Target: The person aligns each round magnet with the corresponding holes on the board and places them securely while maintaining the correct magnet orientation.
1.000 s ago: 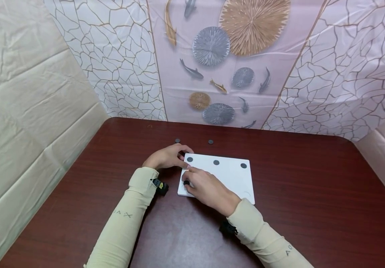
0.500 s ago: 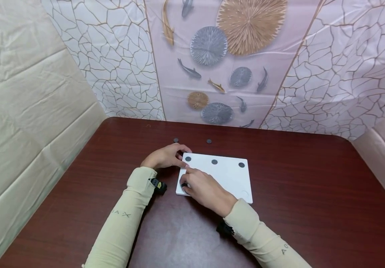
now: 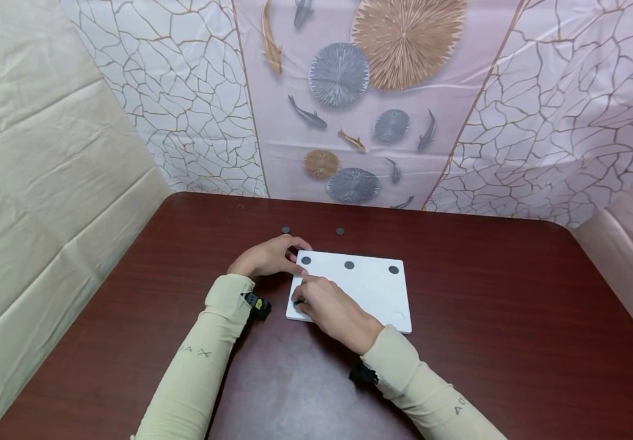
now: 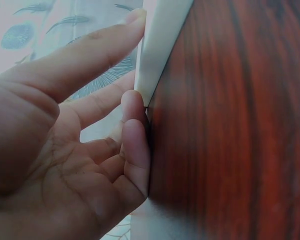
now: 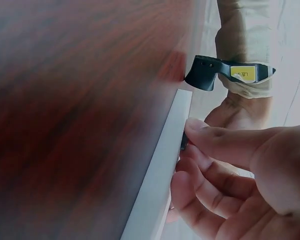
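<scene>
The white board [image 3: 371, 290] lies well in from all the table's [image 3: 514, 318] edges, with broad wood toward the right one. The left hand [image 3: 266, 257] grips the board near its far-left corner; the right hand [image 3: 335, 308] pinches a dark disc [image 5: 184, 141] at the near-left corner. Three discs [image 3: 349, 265] line its far edge — two loose discs [image 3: 340, 231] lie beyond, one just past the left fingers.

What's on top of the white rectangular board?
On the board: three dark round discs and a faint circle; the right hand pinches a dark piece there, hiding the surface beneath.
</scene>
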The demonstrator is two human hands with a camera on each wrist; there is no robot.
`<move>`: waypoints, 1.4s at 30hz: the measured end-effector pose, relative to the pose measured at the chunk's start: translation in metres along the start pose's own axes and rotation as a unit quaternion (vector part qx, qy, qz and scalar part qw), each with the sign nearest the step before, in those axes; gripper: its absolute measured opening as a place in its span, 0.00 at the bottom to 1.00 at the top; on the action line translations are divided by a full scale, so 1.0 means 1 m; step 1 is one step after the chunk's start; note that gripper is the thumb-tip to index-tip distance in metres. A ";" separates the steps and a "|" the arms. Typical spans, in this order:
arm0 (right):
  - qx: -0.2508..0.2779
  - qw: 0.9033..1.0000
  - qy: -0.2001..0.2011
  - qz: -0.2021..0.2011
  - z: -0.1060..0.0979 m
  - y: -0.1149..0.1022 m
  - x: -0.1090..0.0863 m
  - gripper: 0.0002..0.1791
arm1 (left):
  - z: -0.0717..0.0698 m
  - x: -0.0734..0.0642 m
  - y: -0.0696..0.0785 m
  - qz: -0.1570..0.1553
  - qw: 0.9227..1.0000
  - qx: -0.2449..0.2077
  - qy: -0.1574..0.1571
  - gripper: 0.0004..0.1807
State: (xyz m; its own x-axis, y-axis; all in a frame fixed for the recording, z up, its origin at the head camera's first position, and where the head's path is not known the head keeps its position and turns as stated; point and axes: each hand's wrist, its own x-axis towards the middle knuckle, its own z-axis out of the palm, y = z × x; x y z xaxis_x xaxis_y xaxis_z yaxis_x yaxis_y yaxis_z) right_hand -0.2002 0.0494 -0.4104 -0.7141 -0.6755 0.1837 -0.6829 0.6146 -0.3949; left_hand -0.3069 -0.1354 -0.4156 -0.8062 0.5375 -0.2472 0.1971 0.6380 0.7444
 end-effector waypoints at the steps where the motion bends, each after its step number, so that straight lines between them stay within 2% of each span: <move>1: 0.002 1.000 0.000 -0.001 0.001 0.000 0.000 0.07 | 0.000 0.000 -0.001 -0.001 1.000 -0.001 -0.001 0.29; 10: 0.000 1.000 0.004 -0.021 0.006 0.000 0.001 0.06 | 0.000 -0.002 -0.005 -0.009 1.000 0.000 -0.001 0.28; 16: 0.005 1.000 0.002 -0.013 0.006 0.000 0.001 0.05 | 0.000 -0.002 -0.005 0.003 1.000 -0.001 -0.002 0.28; 21: 0.011 1.000 0.002 -0.011 0.006 0.000 0.002 0.06 | -0.001 -0.002 -0.004 -0.001 1.000 -0.003 0.001 0.28; 33: -0.015 0.999 -0.030 0.000 -0.001 -0.001 -0.005 0.07 | 0.002 0.001 -0.003 -0.007 1.000 -0.001 0.004 0.28; 36: -0.011 1.000 -0.025 0.008 -0.004 0.000 -0.009 0.07 | 0.003 0.002 -0.002 -0.009 1.000 -0.004 0.003 0.29; 42: -0.006 0.999 0.011 0.034 -0.017 0.004 -0.015 0.10 | 0.001 0.002 0.000 -0.013 1.000 0.004 0.005 0.30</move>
State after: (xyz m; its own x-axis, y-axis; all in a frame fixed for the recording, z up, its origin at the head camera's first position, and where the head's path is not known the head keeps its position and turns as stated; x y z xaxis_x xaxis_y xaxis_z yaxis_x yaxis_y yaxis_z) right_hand -0.1946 0.0691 -0.3996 -0.7621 -0.6229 0.1767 -0.6342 0.6633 -0.3972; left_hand -0.3075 -0.1336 -0.4169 -0.8163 0.5154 -0.2608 0.1805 0.6566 0.7323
